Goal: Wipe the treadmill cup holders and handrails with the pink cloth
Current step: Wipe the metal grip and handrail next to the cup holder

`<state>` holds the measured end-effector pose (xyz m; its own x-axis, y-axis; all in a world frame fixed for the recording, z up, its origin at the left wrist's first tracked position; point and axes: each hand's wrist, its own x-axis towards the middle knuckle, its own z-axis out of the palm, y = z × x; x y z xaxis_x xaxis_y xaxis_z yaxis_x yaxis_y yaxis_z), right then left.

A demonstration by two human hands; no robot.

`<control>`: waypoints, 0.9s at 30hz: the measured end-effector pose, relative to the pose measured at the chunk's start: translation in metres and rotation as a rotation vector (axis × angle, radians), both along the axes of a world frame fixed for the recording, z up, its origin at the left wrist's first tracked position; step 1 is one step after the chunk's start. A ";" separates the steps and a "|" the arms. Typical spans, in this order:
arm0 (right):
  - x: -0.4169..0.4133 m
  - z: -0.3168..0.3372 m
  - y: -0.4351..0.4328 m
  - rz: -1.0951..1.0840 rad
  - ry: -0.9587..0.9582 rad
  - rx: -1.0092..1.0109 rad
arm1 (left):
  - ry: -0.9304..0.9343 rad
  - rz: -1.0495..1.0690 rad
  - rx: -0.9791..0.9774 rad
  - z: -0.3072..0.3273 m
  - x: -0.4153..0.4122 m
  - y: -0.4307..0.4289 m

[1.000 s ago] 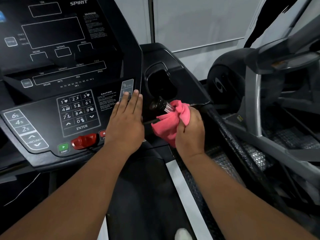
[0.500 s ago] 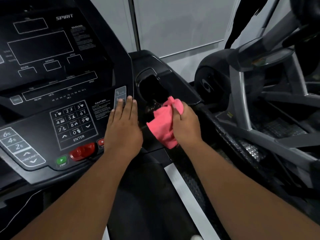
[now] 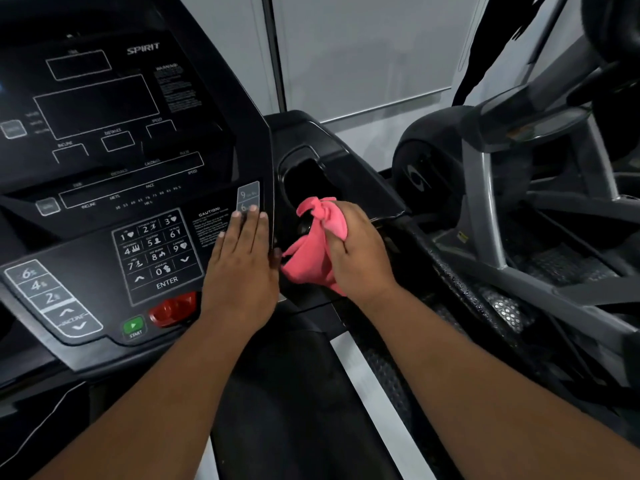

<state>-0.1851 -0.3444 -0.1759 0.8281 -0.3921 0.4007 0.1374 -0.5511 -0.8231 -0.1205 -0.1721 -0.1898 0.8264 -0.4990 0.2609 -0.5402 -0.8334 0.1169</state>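
The left hand [image 3: 242, 271] lies flat with fingers straight and close together, holding nothing. It rests on the lower right of the console [image 3: 104, 209], fingertips on the speed keys [image 3: 248, 199] and palm just right of the keypad [image 3: 157, 251]. At frame centre the right hand [image 3: 360, 258] curls round the bunched pink cloth [image 3: 311, 251]. The cloth is wrapped over a short dark grip bar [image 3: 304, 227] just below the cup holder [image 3: 304, 178], and its loose tail hangs down and left. The step in hand looks like rubbing that short bar. The next move probably calls for pushing the cloth up into the cup holder, or sliding it onto the long handrail [image 3: 464, 289]. The console's right edge stands close on the cloth's left, so sideways room there is tight. The holder's rim sits directly above. Along the handrail toward the lower right the way looks open, with the neighbouring machine [image 3: 485, 202] apart beyond it. The resting palm lies near the red stop button [image 3: 173, 308], so leaning on it risks pressing keys.
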 end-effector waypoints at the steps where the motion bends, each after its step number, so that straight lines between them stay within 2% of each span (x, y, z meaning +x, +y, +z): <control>1: 0.002 0.000 -0.004 0.010 0.024 0.017 | -0.001 0.012 -0.003 -0.001 0.000 0.001; 3: 0.001 -0.010 -0.013 -0.007 0.064 0.072 | -0.004 0.034 -0.014 -0.002 -0.002 0.002; 6: -0.009 -0.033 -0.018 -0.165 0.033 0.096 | -0.010 0.059 -0.007 -0.004 -0.005 0.003; 9: -0.023 -0.054 -0.010 -0.234 -0.035 0.041 | -0.019 0.068 0.002 -0.004 -0.005 0.003; 11: -0.027 -0.063 -0.001 -0.253 -0.002 -0.034 | -0.021 0.067 0.012 -0.004 -0.005 0.003; 16: -0.009 -0.035 0.007 -0.093 -0.055 -0.149 | -0.021 0.067 0.029 -0.005 -0.005 0.003; 19: -0.003 -0.010 -0.007 0.018 0.015 -0.086 | -0.021 0.058 0.024 -0.005 -0.004 0.003; 22: -0.008 -0.013 -0.021 -0.032 0.154 0.045 | -0.020 0.066 0.033 -0.007 -0.004 0.003; 25: -0.015 -0.028 -0.021 -0.175 0.130 0.104 | -0.026 0.074 0.046 -0.007 -0.004 0.002; 27: -0.017 -0.031 -0.015 -0.187 0.072 0.090 | -0.027 0.079 0.050 -0.007 -0.004 0.002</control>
<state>-0.2024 -0.3590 -0.2066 0.7627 -0.5731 0.2998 -0.0210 -0.4852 -0.8741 -0.1248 -0.1705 -0.1967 0.8567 -0.4455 0.2600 -0.4750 -0.8779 0.0608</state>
